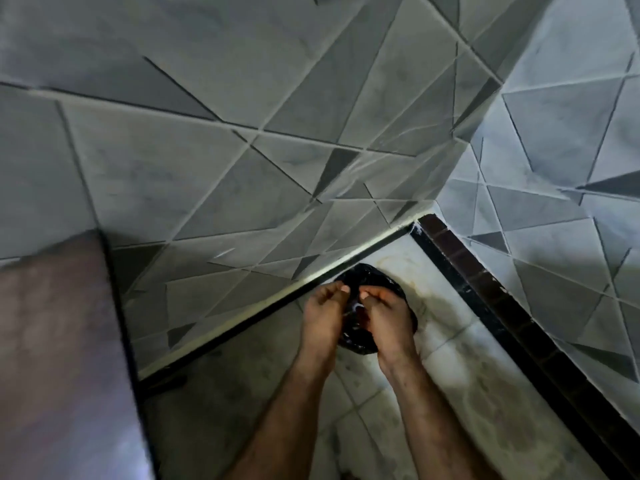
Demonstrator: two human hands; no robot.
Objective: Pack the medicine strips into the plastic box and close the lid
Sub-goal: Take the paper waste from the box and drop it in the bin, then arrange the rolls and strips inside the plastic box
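Observation:
A black plastic bag (372,278) lies on the pale tiled floor in the corner where two walls meet. My left hand (323,315) and my right hand (384,315) are both on top of it, side by side, fingers pinching the bag's shiny plastic near its middle. The bag's contents are hidden. No medicine strips and no plastic box can be seen in this view.
Grey walls (242,150) with a triangle pattern rise behind and to the right. A dark skirting strip (485,289) runs along the right wall's base. A brown blurred panel (59,341) fills the lower left. The floor (460,375) is stained and dim.

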